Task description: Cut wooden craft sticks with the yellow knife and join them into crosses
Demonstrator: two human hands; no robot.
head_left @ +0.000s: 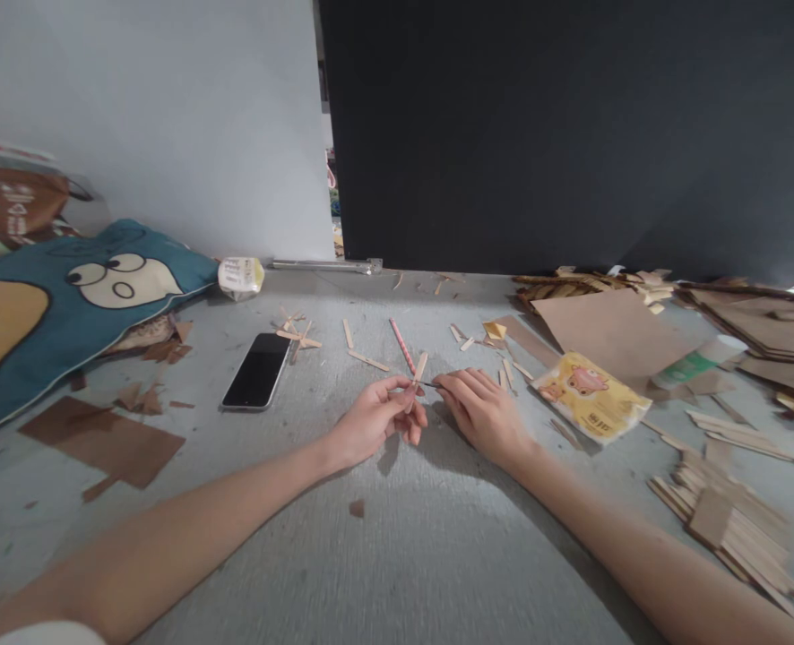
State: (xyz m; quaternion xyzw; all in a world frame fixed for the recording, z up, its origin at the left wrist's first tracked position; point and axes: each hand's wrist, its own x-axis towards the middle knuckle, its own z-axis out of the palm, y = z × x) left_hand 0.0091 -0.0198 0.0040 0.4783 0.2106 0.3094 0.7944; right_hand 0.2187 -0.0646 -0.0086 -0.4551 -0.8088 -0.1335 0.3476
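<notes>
Between the fingertips of my left hand is a small pale wooden craft stick, pointing up and away. My right hand, fingers curled, grips a thin dark pointed thing whose tip reaches the stick; its exact kind is too small to tell. Just beyond my hands lies a pink-and-white striped paper straw. Loose craft stick pieces rest to the left of the straw. Farther left, several sticks are joined in a star-like shape.
A phone lies left, near a blue cartoon pillow and brown paper scraps. At right are a yellow packet, a green-and-white glue tube, brown card and stacked craft sticks. Dark panel stands behind.
</notes>
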